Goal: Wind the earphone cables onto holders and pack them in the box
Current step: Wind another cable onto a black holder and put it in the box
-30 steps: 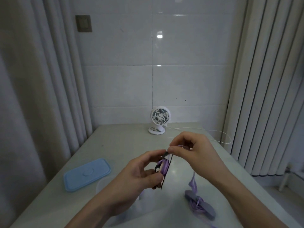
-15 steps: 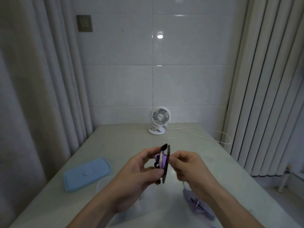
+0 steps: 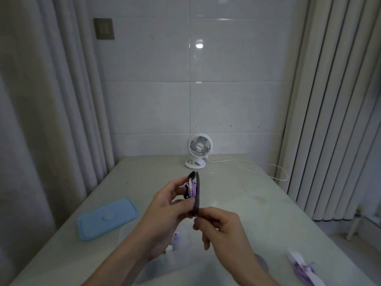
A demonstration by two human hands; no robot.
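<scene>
My left hand point(image 3: 165, 211) grips a dark disc-shaped cable holder point(image 3: 196, 195), held edge-on above the table. Purple earphone cable point(image 3: 190, 188) is wound between its two discs. My right hand point(image 3: 218, 228) is just below the holder's lower edge with fingers pinched; the cable end inside them is hidden. A clear plastic box point(image 3: 181, 242) sits under my hands, mostly covered by them, with an earbud-like piece point(image 3: 175, 237) visible inside. A second wound purple earphone point(image 3: 303, 269) lies on the table at the lower right.
A light blue box lid point(image 3: 107, 218) lies on the table point(image 3: 237, 199) to the left. A small white fan point(image 3: 198, 149) stands at the far edge, its white cord point(image 3: 257, 170) trailing right. Curtains hang on both sides.
My right hand moved from above the holder down past its right side to below it, carrying the cable round. The holder rose slightly. The view shifted, so the second earphone sits farther right.
</scene>
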